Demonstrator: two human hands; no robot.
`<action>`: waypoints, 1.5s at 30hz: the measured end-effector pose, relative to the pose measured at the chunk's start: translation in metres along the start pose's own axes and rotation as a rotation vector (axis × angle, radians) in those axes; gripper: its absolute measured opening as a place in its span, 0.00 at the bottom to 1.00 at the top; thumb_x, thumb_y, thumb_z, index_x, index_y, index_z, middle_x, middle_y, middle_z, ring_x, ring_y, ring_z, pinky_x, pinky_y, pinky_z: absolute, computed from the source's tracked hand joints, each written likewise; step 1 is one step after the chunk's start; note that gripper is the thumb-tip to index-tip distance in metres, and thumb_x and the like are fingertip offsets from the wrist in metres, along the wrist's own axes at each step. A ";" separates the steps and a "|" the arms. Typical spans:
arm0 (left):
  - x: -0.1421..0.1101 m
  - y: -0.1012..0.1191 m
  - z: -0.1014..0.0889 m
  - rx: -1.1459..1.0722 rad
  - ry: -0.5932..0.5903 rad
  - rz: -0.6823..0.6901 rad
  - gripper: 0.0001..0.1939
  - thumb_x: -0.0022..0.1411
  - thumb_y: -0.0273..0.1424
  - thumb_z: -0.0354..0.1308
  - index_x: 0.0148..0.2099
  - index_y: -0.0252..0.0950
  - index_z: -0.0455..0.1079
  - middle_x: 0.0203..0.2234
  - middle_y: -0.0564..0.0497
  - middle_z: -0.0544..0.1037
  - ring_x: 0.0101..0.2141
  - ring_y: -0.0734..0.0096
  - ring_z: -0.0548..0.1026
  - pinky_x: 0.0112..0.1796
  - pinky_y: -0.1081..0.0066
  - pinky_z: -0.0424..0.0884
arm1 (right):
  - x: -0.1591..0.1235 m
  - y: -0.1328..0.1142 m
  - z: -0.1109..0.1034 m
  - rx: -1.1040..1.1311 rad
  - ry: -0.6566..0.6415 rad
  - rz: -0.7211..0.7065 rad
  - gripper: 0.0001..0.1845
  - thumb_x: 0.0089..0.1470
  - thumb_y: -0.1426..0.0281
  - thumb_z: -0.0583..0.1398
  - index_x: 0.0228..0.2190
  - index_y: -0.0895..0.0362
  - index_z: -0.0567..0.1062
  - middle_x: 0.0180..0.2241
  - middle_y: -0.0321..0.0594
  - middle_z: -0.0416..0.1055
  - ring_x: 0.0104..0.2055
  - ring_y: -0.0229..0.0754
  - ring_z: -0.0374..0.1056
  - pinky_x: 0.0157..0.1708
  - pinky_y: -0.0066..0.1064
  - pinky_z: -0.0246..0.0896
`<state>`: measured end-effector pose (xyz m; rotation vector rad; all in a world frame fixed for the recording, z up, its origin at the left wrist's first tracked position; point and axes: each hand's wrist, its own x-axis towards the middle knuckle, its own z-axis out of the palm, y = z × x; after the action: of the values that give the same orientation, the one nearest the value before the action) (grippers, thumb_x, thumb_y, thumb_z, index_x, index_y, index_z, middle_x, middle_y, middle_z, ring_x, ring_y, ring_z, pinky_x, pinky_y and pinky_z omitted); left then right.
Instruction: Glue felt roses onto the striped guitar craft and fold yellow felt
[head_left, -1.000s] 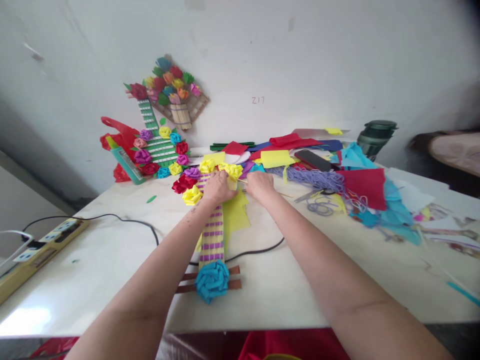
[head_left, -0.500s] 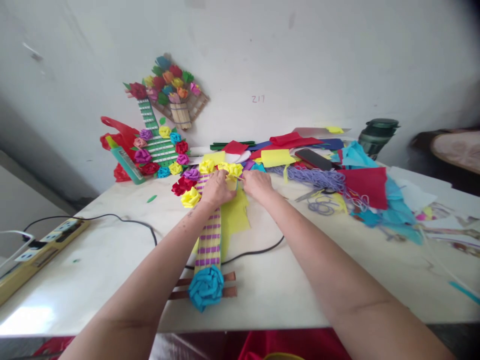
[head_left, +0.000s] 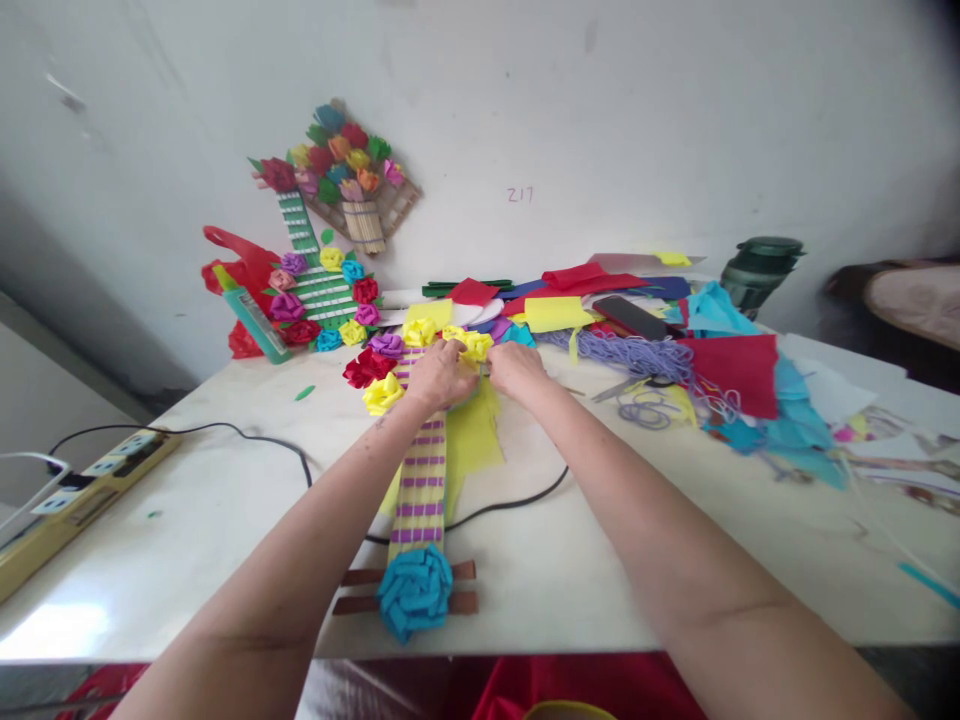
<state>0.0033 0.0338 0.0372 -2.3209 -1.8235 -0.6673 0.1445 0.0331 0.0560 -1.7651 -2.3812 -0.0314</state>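
A guitar-shaped paper craft [head_left: 421, 470] lies on the table, its neck toward me, with purple and yellow bands. A large blue paper flower [head_left: 415, 592] covers the near end, and yellow, red and purple paper flowers edge its far body. My left hand [head_left: 444, 378] bends over that body beside a yellow paper flower [head_left: 477, 345], fingers curled on the craft's edge. Close on its right, my right hand [head_left: 519, 370] is closed in a pinch on a thin stick, mostly hidden now. Yellow paper [head_left: 476, 440] lies under the craft.
A finished-looking green guitar craft [head_left: 324, 295], a glue bottle [head_left: 255, 315] and a red bag stand at back left. Purple yarn [head_left: 637, 355], scissors [head_left: 619, 389], a phone [head_left: 630, 317] and coloured paper fill the right. A power strip [head_left: 90, 500] and black cable lie left.
The stick that showed between my hands is now mostly hidden. My left hand has shifted slightly right, close to the right hand. The view has tilted a little.
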 end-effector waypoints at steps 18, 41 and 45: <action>0.005 -0.011 0.000 0.159 0.009 0.171 0.13 0.59 0.32 0.50 0.44 0.45 0.72 0.48 0.50 0.69 0.43 0.64 0.70 0.30 0.71 0.64 | 0.001 0.003 -0.001 0.012 -0.003 0.014 0.17 0.53 0.71 0.53 0.42 0.58 0.75 0.42 0.50 0.74 0.45 0.49 0.69 0.42 0.33 0.63; 0.015 -0.016 -0.003 0.132 0.068 0.397 0.08 0.59 0.30 0.54 0.36 0.41 0.75 0.45 0.46 0.71 0.46 0.58 0.63 0.44 0.60 0.62 | 0.003 0.009 -0.008 0.062 -0.007 0.055 0.16 0.50 0.74 0.53 0.39 0.58 0.76 0.43 0.46 0.73 0.46 0.47 0.68 0.40 0.31 0.62; 0.016 -0.016 -0.006 0.141 0.051 0.419 0.07 0.57 0.30 0.55 0.36 0.41 0.75 0.46 0.47 0.71 0.47 0.58 0.63 0.44 0.60 0.62 | 0.004 0.011 -0.006 0.070 0.001 0.036 0.15 0.50 0.73 0.54 0.38 0.56 0.76 0.41 0.45 0.74 0.45 0.47 0.69 0.39 0.31 0.63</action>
<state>-0.0109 0.0507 0.0460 -2.4483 -1.2537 -0.5115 0.1547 0.0398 0.0617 -1.7755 -2.3193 0.0547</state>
